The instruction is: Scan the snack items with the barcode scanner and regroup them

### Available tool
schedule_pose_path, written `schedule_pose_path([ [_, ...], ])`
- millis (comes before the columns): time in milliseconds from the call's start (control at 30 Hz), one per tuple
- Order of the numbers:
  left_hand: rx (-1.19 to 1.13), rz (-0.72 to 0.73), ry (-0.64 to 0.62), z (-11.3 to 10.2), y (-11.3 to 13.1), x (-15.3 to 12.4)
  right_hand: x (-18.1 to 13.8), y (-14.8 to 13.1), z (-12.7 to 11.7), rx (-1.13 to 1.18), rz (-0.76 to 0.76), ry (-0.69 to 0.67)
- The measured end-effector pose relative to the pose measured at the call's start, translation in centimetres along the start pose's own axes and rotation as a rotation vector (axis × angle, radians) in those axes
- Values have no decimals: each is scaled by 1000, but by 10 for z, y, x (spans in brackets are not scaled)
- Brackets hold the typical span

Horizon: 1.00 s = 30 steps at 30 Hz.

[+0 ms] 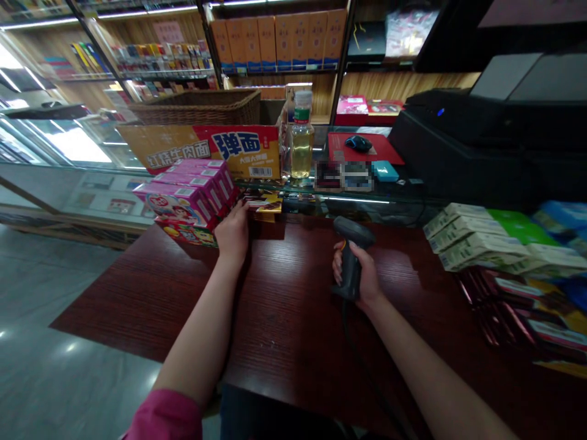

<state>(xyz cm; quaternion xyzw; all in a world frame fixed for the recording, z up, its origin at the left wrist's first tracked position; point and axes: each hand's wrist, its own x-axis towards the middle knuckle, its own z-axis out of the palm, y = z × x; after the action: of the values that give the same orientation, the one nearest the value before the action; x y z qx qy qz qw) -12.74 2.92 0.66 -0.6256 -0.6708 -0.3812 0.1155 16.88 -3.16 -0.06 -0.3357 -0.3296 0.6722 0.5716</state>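
My right hand point(362, 275) is closed round the grip of a dark barcode scanner point(351, 253), held upright over the dark red wooden counter point(284, 318), its cable trailing back toward me. My left hand point(233, 235) rests at the right side of a stack of pink boxes point(188, 198) at the counter's far left. Its fingers lie against the boxes, partly hidden behind them. A small yellow and red packet point(268, 205) lies just right of that hand.
An orange noodle carton point(206, 150) and a clear bottle of yellowish liquid point(300, 137) stand on the glass case behind. A black till point(486, 134) and a mouse on a red mat point(360, 145) are at the right. Stacked green and white boxes point(477, 241) fill the counter's right edge.
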Motion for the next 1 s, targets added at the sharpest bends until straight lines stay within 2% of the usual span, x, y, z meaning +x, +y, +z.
schedule_pose_path([
  [167,132,14,-81,0,8,3,0,-1,0,-2,0,3],
  [300,195,102,-86,-4,25,1,0,-1,0,1,20,12],
  [400,210,165,-135,-3,39,-6,0,0,0,-2,23,5],
  [500,252,168,-176,0,48,-12,0,0,0,-4,23,-2],
  [700,289,140,-201,5,42,-13,0,1,-1,10,30,6],
  [867,203,170,-228,9,30,-10,0,0,-1,4,29,-11],
  [1000,144,178,-201,12,26,-9,2,1,-2,8,18,-16],
])
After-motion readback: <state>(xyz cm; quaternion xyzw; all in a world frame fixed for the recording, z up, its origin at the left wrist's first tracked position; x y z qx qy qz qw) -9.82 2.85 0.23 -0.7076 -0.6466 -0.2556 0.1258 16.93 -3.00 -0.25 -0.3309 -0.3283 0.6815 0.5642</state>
